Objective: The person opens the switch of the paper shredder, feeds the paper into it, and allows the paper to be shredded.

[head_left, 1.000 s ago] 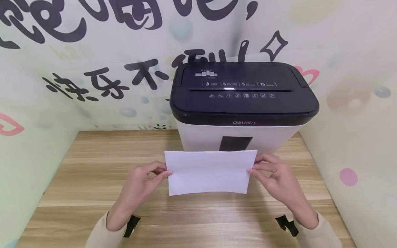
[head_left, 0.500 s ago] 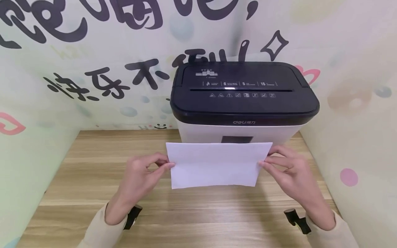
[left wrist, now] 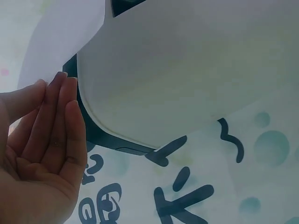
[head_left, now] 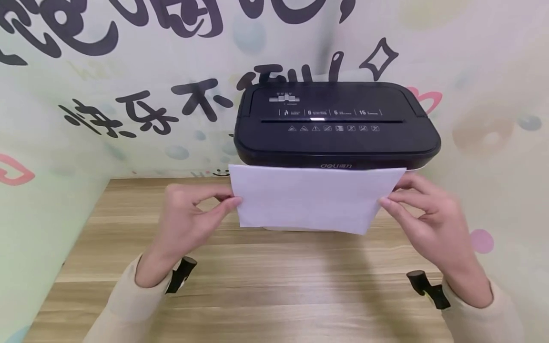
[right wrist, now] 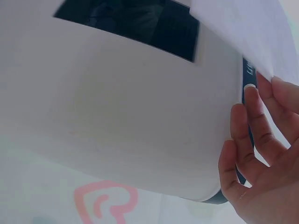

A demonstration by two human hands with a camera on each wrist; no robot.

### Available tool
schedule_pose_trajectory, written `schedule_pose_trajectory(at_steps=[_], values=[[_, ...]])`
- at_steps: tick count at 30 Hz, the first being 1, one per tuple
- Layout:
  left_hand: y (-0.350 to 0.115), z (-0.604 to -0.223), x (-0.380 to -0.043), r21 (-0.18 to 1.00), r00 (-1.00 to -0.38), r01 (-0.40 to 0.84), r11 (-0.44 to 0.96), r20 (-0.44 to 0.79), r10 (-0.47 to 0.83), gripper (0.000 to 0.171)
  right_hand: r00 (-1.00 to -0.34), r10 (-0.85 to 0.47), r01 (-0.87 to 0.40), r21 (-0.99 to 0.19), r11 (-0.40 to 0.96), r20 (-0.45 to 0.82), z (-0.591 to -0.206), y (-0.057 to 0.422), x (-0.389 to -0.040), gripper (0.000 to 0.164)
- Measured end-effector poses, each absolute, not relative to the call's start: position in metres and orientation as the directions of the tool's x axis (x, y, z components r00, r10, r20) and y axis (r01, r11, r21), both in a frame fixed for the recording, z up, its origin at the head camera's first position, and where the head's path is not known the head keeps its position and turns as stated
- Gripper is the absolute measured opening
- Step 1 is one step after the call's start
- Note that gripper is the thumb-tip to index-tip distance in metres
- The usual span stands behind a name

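Observation:
A white sheet of paper [head_left: 313,197] is stretched between both hands in front of a paper shredder [head_left: 339,143] with a black top and pale body. My left hand [head_left: 193,219] pinches the sheet's left edge between thumb and fingers. At the opposite edge my right hand [head_left: 429,219] pinches it the same way. The sheet's far edge overlaps the front of the shredder's lid in the head view, and the slot [head_left: 332,121] lies beyond it. In the left wrist view the paper [left wrist: 65,37] rises from the fingertips beside the shredder's body [left wrist: 163,79].
The shredder stands on a wood-grain table [head_left: 257,281] in a corner. A back wall [head_left: 128,152] with large black lettering rises right behind it, and a patterned side wall [head_left: 506,190] is close on the right. Each wrist carries a black camera mount [head_left: 182,274].
Both hands have lifted the paper and carried it forward toward the shredder. The right hand has also shifted right, and the sheet now covers most of the shredder's front.

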State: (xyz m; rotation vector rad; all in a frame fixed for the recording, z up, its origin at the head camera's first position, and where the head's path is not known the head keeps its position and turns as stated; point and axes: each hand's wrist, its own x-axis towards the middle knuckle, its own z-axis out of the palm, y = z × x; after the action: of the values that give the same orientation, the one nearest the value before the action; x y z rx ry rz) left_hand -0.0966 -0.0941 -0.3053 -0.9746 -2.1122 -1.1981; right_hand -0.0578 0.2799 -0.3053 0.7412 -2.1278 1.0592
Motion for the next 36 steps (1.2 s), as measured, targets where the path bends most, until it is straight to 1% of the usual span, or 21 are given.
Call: schedule_pose_trajectory(at_steps=[5,9,11,12,14,16,18,20,21,24,26,30,34,36], values=[[-0.092,-0.291,-0.102,0.503,-0.61,0.788,0.354,0.715,0.342,0.009,-0.62,-0.176,-0.724,-0.471,0.503,0.765,-0.291,0.281,-0.061,0.045],[-0.09,-0.283,-0.104,0.519,-0.621,0.78,0.349,0.708,0.337,0.009,-0.605,-0.167,-0.737,-0.469,0.486,0.778,-0.284,0.283,-0.064,0.019],[-0.089,-0.279,-0.105,0.529,-0.627,0.776,0.344,0.704,0.333,0.01,-0.609,-0.164,-0.733,-0.471,0.49,0.776,-0.28,0.285,-0.065,0.013],[-0.088,-0.277,-0.106,0.534,-0.631,0.773,0.342,0.702,0.331,0.011,-0.617,-0.162,-0.728,-0.479,0.49,0.77,-0.277,0.286,-0.066,0.007],[-0.087,-0.272,-0.109,0.534,-0.631,0.774,0.34,0.7,0.334,0.011,-0.633,-0.154,-0.714,-0.495,0.495,0.759,-0.272,0.289,-0.067,0.004],[-0.086,-0.267,-0.113,0.532,-0.63,0.774,0.343,0.698,0.34,0.009,-0.644,-0.14,-0.702,-0.509,0.498,0.752,-0.267,0.291,-0.068,0.003],[-0.085,-0.261,-0.116,0.534,-0.632,0.773,0.341,0.691,0.35,0.007,-0.649,-0.128,-0.696,-0.517,0.499,0.75,-0.261,0.292,-0.069,0.006],[-0.084,-0.256,-0.121,0.536,-0.634,0.772,0.341,0.689,0.352,0.006,-0.65,-0.121,-0.69,-0.515,0.508,0.751,-0.256,0.293,-0.071,0.002],[-0.083,-0.253,-0.123,0.538,-0.637,0.769,0.345,0.687,0.35,0.006,-0.65,-0.117,-0.688,-0.516,0.509,0.751,-0.253,0.293,-0.072,0.003],[-0.081,-0.244,-0.129,0.548,-0.651,0.757,0.357,0.681,0.334,0.005,-0.651,-0.118,-0.686,-0.515,0.514,0.749,-0.243,0.296,-0.078,0.007],[-0.079,-0.237,-0.133,0.552,-0.661,0.746,0.372,0.677,0.323,0.004,-0.659,-0.114,-0.674,-0.518,0.526,0.743,-0.236,0.298,-0.082,0.006],[-0.075,-0.226,-0.141,0.56,-0.669,0.739,0.375,0.677,0.307,0.004,-0.673,-0.093,-0.647,-0.523,0.555,0.733,-0.223,0.301,-0.089,0.006],[-0.072,-0.221,-0.144,0.577,-0.679,0.73,0.367,0.675,0.288,0.005,-0.679,-0.091,-0.631,-0.516,0.579,0.728,-0.217,0.303,-0.092,0.005],[-0.071,-0.219,-0.146,0.572,-0.674,0.734,0.365,0.679,0.292,0.005,-0.684,-0.092,-0.628,-0.519,0.581,0.724,-0.215,0.304,-0.094,0.007]])
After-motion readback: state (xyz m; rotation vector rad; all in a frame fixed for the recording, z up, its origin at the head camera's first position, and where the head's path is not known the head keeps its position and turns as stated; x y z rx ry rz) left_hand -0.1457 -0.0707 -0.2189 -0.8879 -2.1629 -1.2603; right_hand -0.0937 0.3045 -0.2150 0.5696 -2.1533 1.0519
